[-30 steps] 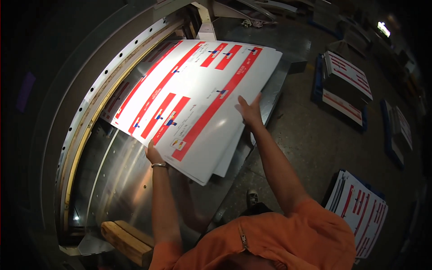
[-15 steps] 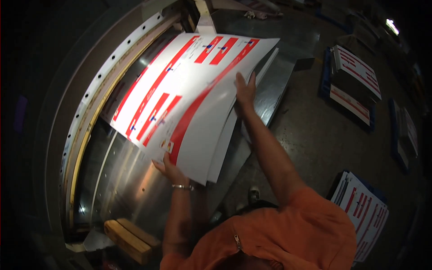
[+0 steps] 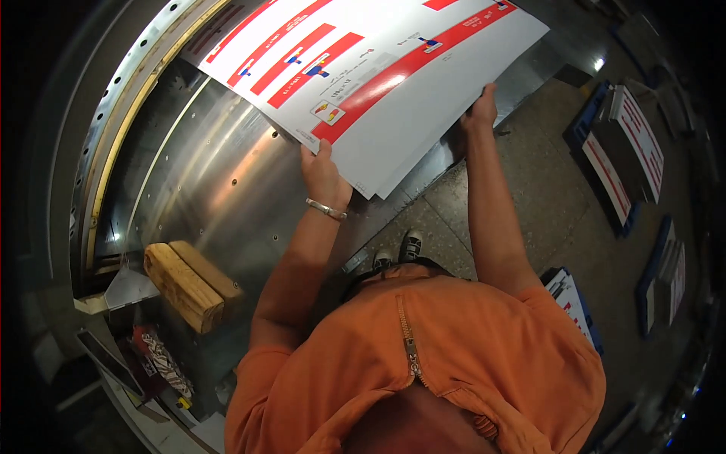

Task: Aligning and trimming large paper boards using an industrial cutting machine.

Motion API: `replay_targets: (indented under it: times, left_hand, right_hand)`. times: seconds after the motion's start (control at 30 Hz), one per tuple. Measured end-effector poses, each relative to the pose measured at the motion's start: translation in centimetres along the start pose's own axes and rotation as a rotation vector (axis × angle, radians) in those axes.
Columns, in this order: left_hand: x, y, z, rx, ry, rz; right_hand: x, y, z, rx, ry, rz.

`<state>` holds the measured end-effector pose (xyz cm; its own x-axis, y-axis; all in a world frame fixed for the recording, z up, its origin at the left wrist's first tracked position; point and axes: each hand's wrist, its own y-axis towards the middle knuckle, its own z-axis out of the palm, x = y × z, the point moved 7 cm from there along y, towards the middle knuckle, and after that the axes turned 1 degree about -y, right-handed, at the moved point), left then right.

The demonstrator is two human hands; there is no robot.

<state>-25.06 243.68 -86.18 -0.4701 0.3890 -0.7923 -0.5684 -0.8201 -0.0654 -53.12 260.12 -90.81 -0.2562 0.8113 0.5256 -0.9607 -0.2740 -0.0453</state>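
Large white printed sheets [image 3: 423, 113] with red bands and small blue marks lie across the bare metal table [image 3: 204, 200]. At least two are layered, their near corners slightly offset. My left hand [image 3: 325, 178], a metal bracelet at its wrist, grips the near left edge, thumb on top and fingers hidden beneath. On the right edge, my right hand [image 3: 482, 113] is closed round the border with its thumb up; its other fingers are mostly hidden. The far part of the sheets runs out of the picture.
Two wooden blocks [image 3: 181, 284] rest at the table's near left. A curved-looking machine frame [image 3: 125, 121] with a row of holes borders the left. To the right, stacks of printed sheets [image 3: 643, 144] stand on blue pallets [image 3: 590, 125], with another stack [image 3: 675, 284] nearer.
The sheets, bowed and partly lifted with their layers spread apart before, now lie flatter with edges closer together. Both hands still hold them. The view has shifted, showing more of my torso.
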Motion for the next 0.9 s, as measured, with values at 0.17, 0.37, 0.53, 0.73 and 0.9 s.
replay_targets:
  times: [0.17,0.37,0.53,0.73,0.9]
  left_hand:
    - [-1.3,-0.2,1.0,0.038,-0.071,-0.013]
    - [-1.7,0.8,0.7,-0.049,0.132,0.211]
    - [-1.7,-1.0,-1.0,-0.059,0.299,0.242]
    - [-3.3,0.6,-1.0,-0.091,0.423,0.337]
    - [-4.1,6.5,-1.5,0.04,0.098,0.18]
  right_hand:
    - [-0.3,0.1,-0.9,-0.06,0.117,-0.029]
    - [1.2,-0.8,0.5,-0.237,-0.333,-0.243]
    - [1.3,-3.1,0.7,-0.307,-0.443,-0.352]
    - [-0.4,-3.7,3.0,-0.35,-0.311,-0.329]
    - [-0.9,0.0,5.2,0.022,-0.021,-0.053]
